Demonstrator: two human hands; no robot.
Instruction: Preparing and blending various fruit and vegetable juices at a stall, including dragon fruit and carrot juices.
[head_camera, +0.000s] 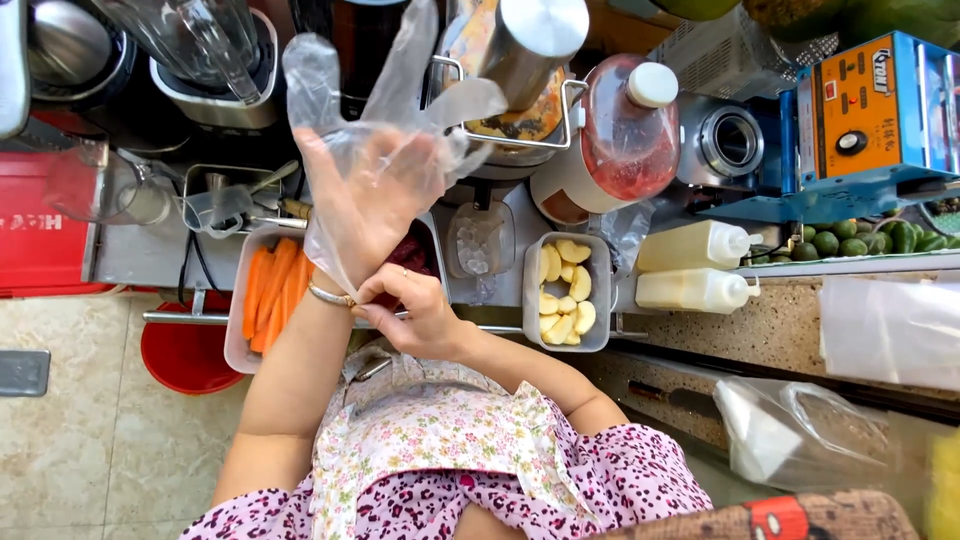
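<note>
left hand (365, 190) spread open inside a clear plastic glove (385, 120). right hand (415, 310) pinches the glove's cuff at the wrist, above a tray of carrot sticks (272, 290).

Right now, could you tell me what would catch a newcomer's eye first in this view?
First, the left hand, raised mid-frame inside a loose clear plastic glove, with the right hand tugging its cuff at the wrist. Just below it lies a tray of orange carrot sticks, and to the right a tray of pale yellow fruit pieces.
</note>
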